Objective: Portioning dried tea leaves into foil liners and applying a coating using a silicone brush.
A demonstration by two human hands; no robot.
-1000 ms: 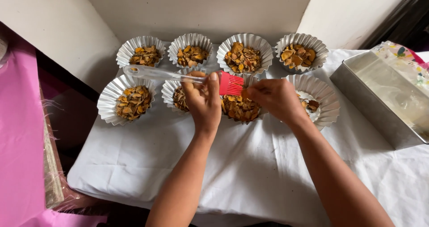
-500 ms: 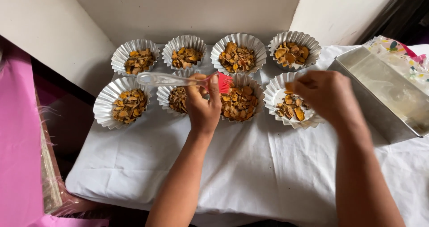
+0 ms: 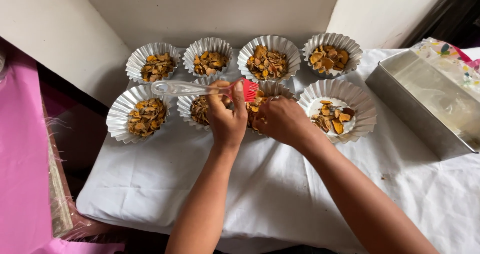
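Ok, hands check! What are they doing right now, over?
Left hand gripping red-bristled pastry brush. Right hand down in the near middle foil cup, fingers among the orange chips. Steel tray sits off right, nothing blocking.

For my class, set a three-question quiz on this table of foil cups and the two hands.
1. How many foil cups stand on the white cloth?
2. True or false: the left hand holds a brush with red bristles.
3. Which cup is the right hand over: A, front row third from left; B, back row far right?

Key: 1. eight; 2. true; 3. A.
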